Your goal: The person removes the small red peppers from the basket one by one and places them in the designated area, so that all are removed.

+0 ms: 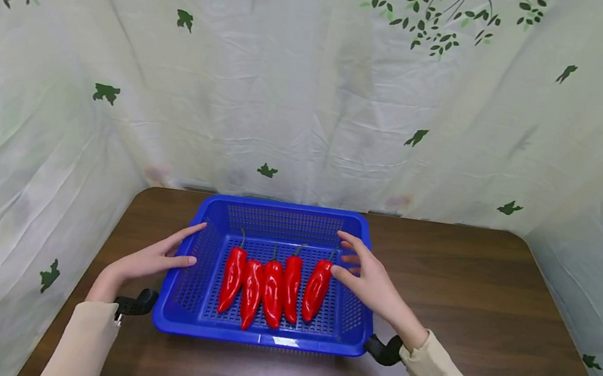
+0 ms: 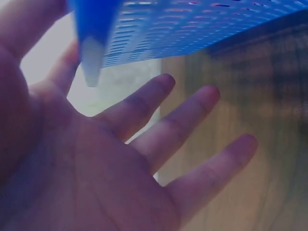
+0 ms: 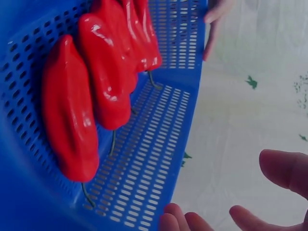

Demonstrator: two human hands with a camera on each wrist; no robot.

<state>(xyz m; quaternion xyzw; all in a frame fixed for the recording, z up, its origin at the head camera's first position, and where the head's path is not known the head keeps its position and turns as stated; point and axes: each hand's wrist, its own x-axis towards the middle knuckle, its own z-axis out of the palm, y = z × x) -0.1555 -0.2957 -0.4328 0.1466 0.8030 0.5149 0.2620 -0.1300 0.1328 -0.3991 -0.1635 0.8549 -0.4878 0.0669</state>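
A blue plastic basket (image 1: 170, 317) with perforated walls sits on the table, holding several glossy red chili peppers (image 1: 233, 277) side by side with their stems toward the far wall. At its left rim is my left hand (image 1: 146, 256), thumb and index finger reaching over the edge. The left wrist view shows that hand's other fingers (image 2: 173, 127) spread and straight outside the basket. My right hand (image 1: 375, 283) hovers over the right rim with relaxed, parted fingers, close to the rightmost pepper (image 1: 316, 290). In the right wrist view its fingers (image 3: 284, 168) hold nothing.
The brown wooden table (image 1: 466, 286) extends to both sides of the basket. Behind it hangs a pale curtain (image 1: 314, 88) with a leaf print, and similar fabric encloses the left and right. Black wrist mounts (image 1: 384, 350) sit at both cuffs.
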